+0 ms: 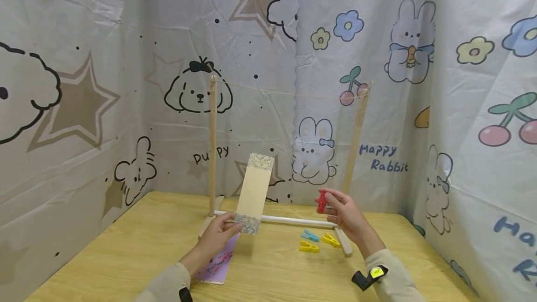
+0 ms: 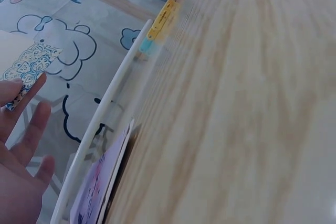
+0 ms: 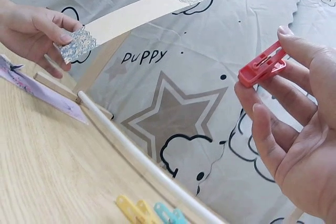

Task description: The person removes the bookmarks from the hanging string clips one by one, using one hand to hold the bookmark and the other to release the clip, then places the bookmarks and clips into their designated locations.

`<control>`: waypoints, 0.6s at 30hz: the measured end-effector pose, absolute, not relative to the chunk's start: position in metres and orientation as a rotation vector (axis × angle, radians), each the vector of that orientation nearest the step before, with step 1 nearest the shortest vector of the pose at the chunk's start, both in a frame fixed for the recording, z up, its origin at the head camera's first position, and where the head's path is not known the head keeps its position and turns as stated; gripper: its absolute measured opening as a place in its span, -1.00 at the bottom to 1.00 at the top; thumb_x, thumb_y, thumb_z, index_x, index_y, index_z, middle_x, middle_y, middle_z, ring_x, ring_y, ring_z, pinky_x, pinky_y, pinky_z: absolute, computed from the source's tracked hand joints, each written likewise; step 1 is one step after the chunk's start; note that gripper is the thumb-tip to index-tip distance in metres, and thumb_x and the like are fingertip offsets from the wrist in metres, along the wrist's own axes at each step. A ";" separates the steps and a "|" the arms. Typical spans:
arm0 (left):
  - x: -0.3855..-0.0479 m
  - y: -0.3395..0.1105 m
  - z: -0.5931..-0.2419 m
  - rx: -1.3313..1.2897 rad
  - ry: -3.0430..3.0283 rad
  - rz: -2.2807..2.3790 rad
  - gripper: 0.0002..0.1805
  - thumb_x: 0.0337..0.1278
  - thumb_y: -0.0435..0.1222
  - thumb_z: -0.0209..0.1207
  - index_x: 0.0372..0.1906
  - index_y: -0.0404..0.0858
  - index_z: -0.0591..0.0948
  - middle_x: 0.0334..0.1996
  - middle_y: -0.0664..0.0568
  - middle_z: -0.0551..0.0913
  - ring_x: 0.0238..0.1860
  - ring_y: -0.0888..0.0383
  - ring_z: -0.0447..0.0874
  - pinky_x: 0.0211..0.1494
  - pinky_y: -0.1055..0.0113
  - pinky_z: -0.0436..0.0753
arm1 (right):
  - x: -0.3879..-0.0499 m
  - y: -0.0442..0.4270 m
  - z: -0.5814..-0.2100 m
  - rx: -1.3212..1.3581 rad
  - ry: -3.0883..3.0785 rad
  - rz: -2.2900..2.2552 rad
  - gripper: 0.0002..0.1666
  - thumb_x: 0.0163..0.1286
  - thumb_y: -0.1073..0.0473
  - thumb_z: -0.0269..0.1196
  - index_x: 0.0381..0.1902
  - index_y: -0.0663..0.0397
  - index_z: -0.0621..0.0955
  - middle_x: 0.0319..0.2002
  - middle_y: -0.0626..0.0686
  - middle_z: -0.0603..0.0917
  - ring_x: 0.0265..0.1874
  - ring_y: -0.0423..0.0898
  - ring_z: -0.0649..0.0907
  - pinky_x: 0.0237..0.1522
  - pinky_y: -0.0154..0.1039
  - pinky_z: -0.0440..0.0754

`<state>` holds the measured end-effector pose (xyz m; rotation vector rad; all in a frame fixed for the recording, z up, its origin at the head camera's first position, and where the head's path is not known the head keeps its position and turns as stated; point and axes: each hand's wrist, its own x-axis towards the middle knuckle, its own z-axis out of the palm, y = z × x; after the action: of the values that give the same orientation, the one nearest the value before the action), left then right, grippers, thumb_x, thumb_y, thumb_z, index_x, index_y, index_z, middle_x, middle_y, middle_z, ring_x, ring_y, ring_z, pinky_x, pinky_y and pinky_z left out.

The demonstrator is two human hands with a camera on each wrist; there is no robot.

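Observation:
My left hand (image 1: 215,238) pinches the lower end of a cream paper bookmark (image 1: 254,193) with blue-grey lace patterns at both ends. The strip stands up, tilted slightly right, in front of the wooden frame. In my right hand (image 1: 346,213) a red clothespin (image 1: 322,202) is held between thumb and fingers; the right wrist view shows this clothespin (image 3: 262,65) from close by. A string (image 1: 285,93) runs between the tops of two wooden posts (image 1: 213,148). Beneath my left hand lies a purple card with pink flowers (image 1: 218,264), partly hidden by that hand.
Two yellow clothespins (image 1: 309,246) and a blue one (image 1: 310,235) lie on the wooden table (image 1: 268,274) near the right post's foot (image 1: 343,242). A white rod (image 1: 289,220) joins the frame's feet. Printed curtains (image 1: 260,120) surround the table at the back and sides.

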<state>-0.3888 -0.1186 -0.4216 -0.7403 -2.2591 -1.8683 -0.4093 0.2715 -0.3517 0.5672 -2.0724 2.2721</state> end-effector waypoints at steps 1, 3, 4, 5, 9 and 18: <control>-0.388 -0.120 -0.421 -0.720 -2.267 -1.860 -0.57 0.52 -0.24 0.18 0.25 -0.48 0.48 -0.02 -0.21 0.75 0.17 -0.18 0.64 0.30 -0.24 0.42 | -0.408 0.272 -0.353 0.572 -2.057 2.288 -0.58 0.65 0.04 0.16 0.30 0.11 0.54 -0.01 0.06 0.77 -0.27 -0.09 0.76 -0.37 -0.35 0.64; -0.386 -0.122 -0.422 -0.695 -2.272 -1.839 -0.54 0.52 -0.25 0.18 0.28 -0.50 0.46 -0.04 -0.21 0.76 0.16 -0.19 0.64 0.29 -0.23 0.45 | -0.407 0.274 -0.356 0.576 -2.027 2.312 -0.61 0.65 0.04 0.15 0.27 0.08 0.57 0.01 0.09 0.75 -0.28 -0.10 0.75 -0.37 -0.34 0.64; -0.385 -0.123 -0.421 -0.688 -2.274 -1.834 -0.55 0.52 -0.26 0.18 0.27 -0.50 0.46 -0.06 -0.21 0.77 0.14 -0.20 0.65 0.26 -0.19 0.47 | -0.406 0.274 -0.357 0.586 -2.012 2.322 -0.64 0.65 0.03 0.14 0.25 0.05 0.58 0.03 0.11 0.74 -0.28 -0.11 0.74 -0.37 -0.34 0.63; -0.384 -0.124 -0.421 -0.681 -2.277 -1.826 -0.56 0.52 -0.26 0.18 0.26 -0.50 0.46 -0.07 -0.20 0.77 0.12 -0.18 0.66 0.24 -0.14 0.50 | -0.405 0.275 -0.359 0.589 -1.999 2.332 -0.68 0.65 0.03 0.14 0.21 -0.01 0.61 0.04 0.12 0.74 -0.29 -0.11 0.74 -0.36 -0.34 0.63; -0.382 -0.128 -0.421 -0.682 -2.258 -1.838 -0.63 0.52 -0.29 0.17 0.18 -0.49 0.48 -0.12 -0.22 0.78 0.01 -0.12 0.68 0.06 0.10 0.55 | -0.402 0.276 -0.363 0.607 -1.956 2.350 -0.74 0.66 0.03 0.12 0.14 -0.10 0.66 0.05 0.15 0.72 -0.29 -0.11 0.73 -0.35 -0.34 0.61; -0.374 -0.140 -0.425 -0.659 -2.264 -1.901 -0.72 0.50 -0.27 0.21 0.07 -0.40 0.52 -0.15 -0.24 0.76 -0.05 -0.13 0.69 0.02 0.13 0.60 | -0.397 0.280 -0.378 0.539 -2.009 2.309 -0.71 0.66 0.01 0.12 0.18 -0.09 0.65 0.01 0.08 0.75 -0.27 -0.10 0.73 -0.34 -0.34 0.62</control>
<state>-0.3738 -0.1400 -0.4250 -0.6587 -2.2636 -1.9010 -0.3972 0.2801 -0.3781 0.5386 -2.0095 2.3091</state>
